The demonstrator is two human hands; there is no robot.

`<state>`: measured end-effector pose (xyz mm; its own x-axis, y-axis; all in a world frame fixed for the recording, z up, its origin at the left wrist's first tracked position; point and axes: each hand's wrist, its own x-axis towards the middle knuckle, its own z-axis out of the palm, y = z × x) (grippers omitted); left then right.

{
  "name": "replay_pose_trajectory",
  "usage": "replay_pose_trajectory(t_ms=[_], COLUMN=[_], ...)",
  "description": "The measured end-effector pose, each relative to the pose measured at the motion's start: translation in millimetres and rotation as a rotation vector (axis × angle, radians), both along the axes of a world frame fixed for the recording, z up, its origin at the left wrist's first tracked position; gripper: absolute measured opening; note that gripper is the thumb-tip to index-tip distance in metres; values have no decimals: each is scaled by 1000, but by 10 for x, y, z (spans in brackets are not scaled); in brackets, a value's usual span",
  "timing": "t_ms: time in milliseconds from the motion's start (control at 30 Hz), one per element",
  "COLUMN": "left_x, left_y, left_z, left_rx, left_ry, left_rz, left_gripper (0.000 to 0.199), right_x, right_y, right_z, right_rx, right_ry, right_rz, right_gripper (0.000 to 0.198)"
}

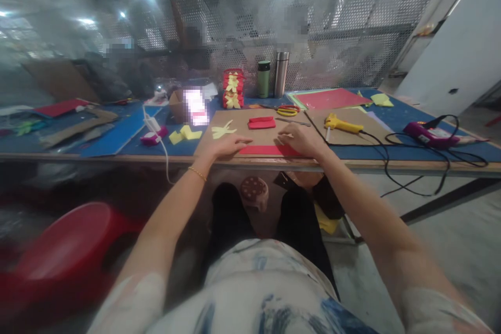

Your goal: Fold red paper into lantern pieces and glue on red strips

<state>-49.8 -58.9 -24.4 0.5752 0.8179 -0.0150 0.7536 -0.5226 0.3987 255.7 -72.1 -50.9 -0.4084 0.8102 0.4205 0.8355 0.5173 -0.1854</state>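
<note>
A flat red strip of paper or felt (268, 151) lies along the front edge of a brown board (219, 117). My left hand (227, 146) rests at the strip's left end, fingers stretched out toward the right. My right hand (299, 140) is over the strip's right part, its fingers apart and slightly bent. Neither hand visibly grips anything. Just beyond them lies a folded red piece (262, 123). Yellow cut strips (224, 129) lie beyond my left hand, and a thin metal tool (293, 121) lies beyond my right hand.
Yellow-handled scissors (287, 110) lie behind the board. To the right are a yellow glue gun (342, 124) with a black cord and a purple device (430, 133). A lit phone (197, 107), red-and-yellow paper pieces (233, 88), a green bottle (263, 79) and a steel flask (281, 74) stand behind.
</note>
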Motion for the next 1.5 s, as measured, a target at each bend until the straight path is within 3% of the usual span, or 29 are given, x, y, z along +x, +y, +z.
replay_pose_trajectory(t_ms=[100,200,300,500,733,900,1100,1300,1500], left_x=[-13,-40,-73,-85,43,239,230,-111,-650], left_y=[-103,-176,-181,-192,-314,-269,-204,-281,-354], left_z=[-71,-213,-335,-352,-365,-352,-217,-58,36], left_rx=[83,251,431,525,501,388,173,109,291], left_ry=[-83,-178,-272,-248,-298,-379,-695,-838,-813], left_rz=[23,131,134,11,-64,-16,249,434,867], left_gripper=[50,46,35,37,45,45,20,29,28], right_x=[74,162,216,200,245,293,49,-311,-360], right_y=[-328,-527,-622,-748,-706,-473,-144,161,397], right_z=[-213,-414,-517,-466,-408,-325,-65,132,131], right_rx=[19,134,232,375,441,321,18,-286,-325], right_ry=[59,53,26,-92,-170,-10,350,709,836], right_rz=[167,133,106,74,199,145,97,215,194], right_gripper=[40,45,42,33,19,23,26,50,55])
